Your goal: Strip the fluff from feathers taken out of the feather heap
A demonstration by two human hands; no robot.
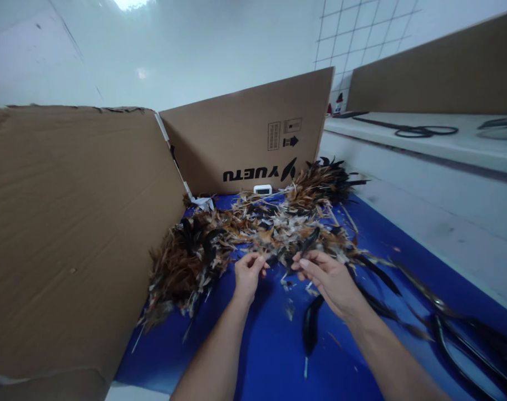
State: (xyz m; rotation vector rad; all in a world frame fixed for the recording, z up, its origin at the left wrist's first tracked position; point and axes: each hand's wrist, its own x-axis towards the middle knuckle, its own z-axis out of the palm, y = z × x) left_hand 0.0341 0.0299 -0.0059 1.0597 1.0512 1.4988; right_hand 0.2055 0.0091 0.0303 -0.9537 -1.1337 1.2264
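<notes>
My right hand (330, 278) pinches a black feather (309, 240), whose dark vane points up and away from the fingertips. Just to its left, my left hand (248, 274) is closed with thumb and fingertips together; whatever lies between them is too small to make out. Beyond both hands spreads a loose heap of brown, white and black feathers (278, 225). A single black feather (310, 328) lies on the blue table surface (274, 356) below my right hand. Large scissors (439, 305) with black handles rest at the right, beside several long dark feathers (380, 275).
Brown feather bundles lie at the left (180, 267) and back right (320, 181). Cardboard panels stand along the left (69, 239) and back (220, 133). A small white device with a display (262, 190) sits at the back. More scissors (422, 131) lie on the white ledge (478, 147).
</notes>
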